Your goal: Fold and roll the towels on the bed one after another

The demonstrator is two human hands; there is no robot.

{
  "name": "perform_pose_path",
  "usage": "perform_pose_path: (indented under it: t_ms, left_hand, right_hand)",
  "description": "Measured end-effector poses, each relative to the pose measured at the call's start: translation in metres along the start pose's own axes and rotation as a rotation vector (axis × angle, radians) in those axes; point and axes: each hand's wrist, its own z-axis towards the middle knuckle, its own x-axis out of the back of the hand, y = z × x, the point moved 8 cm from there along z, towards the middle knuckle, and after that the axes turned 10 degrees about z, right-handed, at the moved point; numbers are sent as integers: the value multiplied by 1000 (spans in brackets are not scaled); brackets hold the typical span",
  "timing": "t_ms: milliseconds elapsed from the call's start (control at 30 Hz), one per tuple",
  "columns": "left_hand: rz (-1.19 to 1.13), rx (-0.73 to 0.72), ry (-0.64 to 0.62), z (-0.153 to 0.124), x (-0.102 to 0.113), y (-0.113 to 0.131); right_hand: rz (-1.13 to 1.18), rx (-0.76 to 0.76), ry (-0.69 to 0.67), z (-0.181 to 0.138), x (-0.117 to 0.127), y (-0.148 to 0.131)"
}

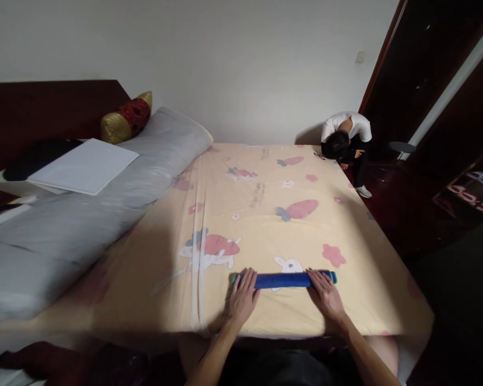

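Observation:
A blue rolled-up mat (284, 280) with green ends lies across the near edge of a bed covered by a pale yellow sheet (265, 214) printed with carrots and rabbits. My left hand (242, 296) rests flat on the roll's left end, fingers stretched out. On the roll's right end my right hand (325, 294) lies the same way, fingers spread. Neither hand wraps round the roll.
A grey duvet (84, 209) is piled along the bed's left side, with a white board (82, 166) on it and a gold and red bolster (126, 118) behind. Another person (346, 142) bends down at the bed's far right corner beside a dark wooden door.

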Motion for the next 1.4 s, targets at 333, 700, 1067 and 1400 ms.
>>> perform_pose_path:
  t_ms: [333, 700, 1067, 1400]
  left_hand:
    - [82, 74, 45, -10, -7, -34]
    - [-52, -57, -79, 11, -7, -60]
    - [-208, 33, -86, 17, 7, -84]
    - [-458, 121, -120, 10, 4, -3]
  right_hand:
    - [-98, -35, 46, -10, 20, 24]
    - [42, -177, -229, 24, 35, 47]
    - [249, -242, -297, 69, 106, 26]
    - [387, -25, -187, 165, 249, -127]
